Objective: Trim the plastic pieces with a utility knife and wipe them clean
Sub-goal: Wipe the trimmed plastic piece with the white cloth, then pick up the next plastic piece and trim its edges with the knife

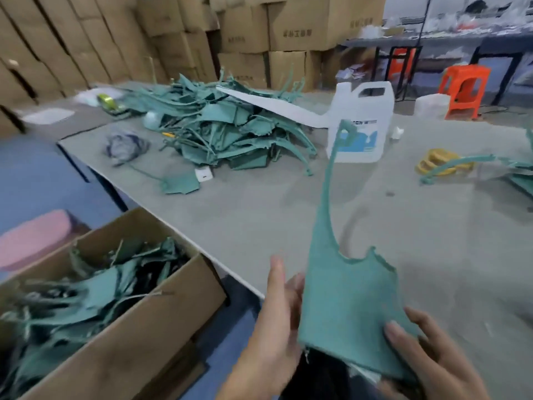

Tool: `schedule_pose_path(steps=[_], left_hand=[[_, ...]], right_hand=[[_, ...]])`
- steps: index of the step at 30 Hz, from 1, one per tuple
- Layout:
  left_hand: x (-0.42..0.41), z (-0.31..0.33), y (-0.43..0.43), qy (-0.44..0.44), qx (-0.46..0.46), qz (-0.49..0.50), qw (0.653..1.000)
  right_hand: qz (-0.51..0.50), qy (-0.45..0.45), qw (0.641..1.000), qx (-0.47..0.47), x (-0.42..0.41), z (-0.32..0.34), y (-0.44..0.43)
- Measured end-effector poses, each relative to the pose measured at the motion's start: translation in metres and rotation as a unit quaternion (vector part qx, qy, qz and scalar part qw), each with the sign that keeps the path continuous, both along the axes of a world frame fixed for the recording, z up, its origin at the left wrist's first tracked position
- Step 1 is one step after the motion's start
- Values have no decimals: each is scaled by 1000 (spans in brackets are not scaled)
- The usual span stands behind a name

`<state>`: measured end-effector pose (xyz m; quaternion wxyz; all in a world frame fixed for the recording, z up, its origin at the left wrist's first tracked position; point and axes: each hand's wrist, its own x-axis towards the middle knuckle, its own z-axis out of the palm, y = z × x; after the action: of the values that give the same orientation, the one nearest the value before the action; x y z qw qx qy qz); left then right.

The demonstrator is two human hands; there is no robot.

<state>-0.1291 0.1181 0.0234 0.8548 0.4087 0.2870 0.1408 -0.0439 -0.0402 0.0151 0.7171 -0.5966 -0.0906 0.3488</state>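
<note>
I hold a teal plastic piece upright over the table's near edge; its broad lower part has rough edges and a long thin strip rises from it. My left hand supports its left side with fingers mostly straight behind it. My right hand grips the lower right corner, thumb on the front face. A large heap of teal pieces lies at the back of the grey table. One single piece lies apart. A yellow-handled tool pokes from the heap. A crumpled cloth sits left of the heap.
An open cardboard box with teal pieces stands at lower left, beside the table. A white jug stands mid-table, yellow rolls and more teal pieces at right. Stacked cartons line the back; an orange stool stands at right.
</note>
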Motion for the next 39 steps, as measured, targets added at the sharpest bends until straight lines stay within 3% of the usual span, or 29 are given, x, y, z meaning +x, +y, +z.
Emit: schedule_pose_path(steps=[3, 4, 7, 11, 14, 18, 21, 24, 27, 30, 34, 37, 39], left_hand=[[-36, -23, 19, 67, 176, -1, 982], [-47, -30, 27, 83, 189, 24, 978], [-80, -45, 64, 82, 140, 177, 971], [-112, -62, 156, 99, 112, 376, 914], [-125, -67, 232, 103, 73, 451, 884], [-130, -89, 264, 265, 130, 383, 876], [-111, -107, 241, 268, 218, 338, 875], [-89, -118, 199, 225, 271, 318, 880], [-60, -115, 155, 179, 309, 277, 892], [-30, -105, 116, 145, 364, 229, 891], [22, -94, 62, 81, 398, 152, 901], [63, -80, 10, 35, 428, 89, 899], [85, -72, -18, 12, 443, 40, 896]], right_hand=[[43, -79, 995, -34, 0, -6, 21], [59, -94, 993, -36, -1, -8, 30], [77, -148, 984, -55, -4, -17, 45], [73, -138, 987, -44, 10, -31, 36], [64, -132, 987, -56, 13, -34, 23], [44, -149, 986, -68, 20, -38, 5], [-34, -185, 975, -114, 34, -49, -10], [-125, -277, 938, -169, 54, -45, -35], [-210, -371, 864, -268, 91, -33, -90], [-270, -461, 748, -395, 140, -24, -155], [-325, -374, 651, -575, 199, -27, -223], [-275, -281, 675, -624, 223, -34, -246], [-250, -273, 683, -630, 231, -42, -256]])
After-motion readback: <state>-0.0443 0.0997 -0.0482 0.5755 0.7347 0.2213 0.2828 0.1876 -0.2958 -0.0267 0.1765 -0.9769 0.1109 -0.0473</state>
